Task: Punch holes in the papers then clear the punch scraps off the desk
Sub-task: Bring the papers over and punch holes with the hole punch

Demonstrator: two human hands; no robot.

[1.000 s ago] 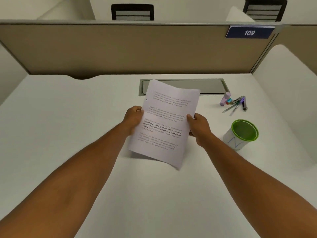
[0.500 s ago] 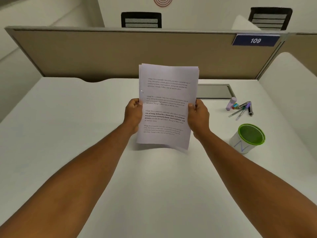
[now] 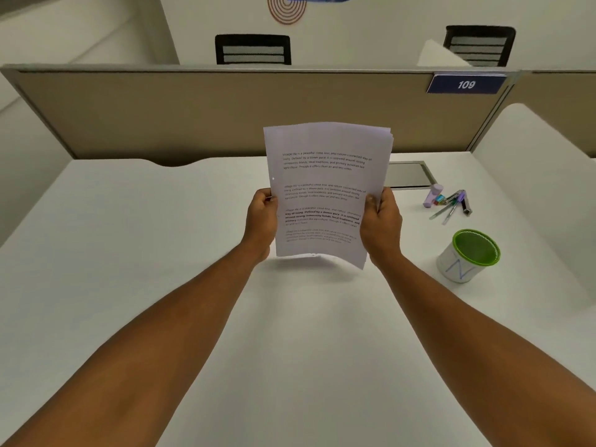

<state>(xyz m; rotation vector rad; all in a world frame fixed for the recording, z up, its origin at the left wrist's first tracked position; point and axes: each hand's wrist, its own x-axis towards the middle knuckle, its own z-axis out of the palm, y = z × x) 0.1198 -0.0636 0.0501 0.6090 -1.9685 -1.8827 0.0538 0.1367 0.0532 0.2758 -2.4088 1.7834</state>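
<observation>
A stack of printed white papers (image 3: 325, 188) stands nearly upright over the middle of the white desk (image 3: 161, 253), its lower edge close to the surface. My left hand (image 3: 262, 221) grips the stack's left edge and my right hand (image 3: 382, 221) grips its right edge. A small punched hole shows near the left margin. No hole punch is in view.
A white cup with a green rim (image 3: 469, 256) stands at the right. Behind it lie pens, a small lilac bottle and clips (image 3: 450, 203). A grey cable hatch (image 3: 409, 175) is set in the desk's back. A beige partition (image 3: 193, 114) closes off the far side.
Both hands have raised the papers from a tilted, slanting pose to nearly upright and squared the stack. My head has tilted up, showing more of the wall behind.
</observation>
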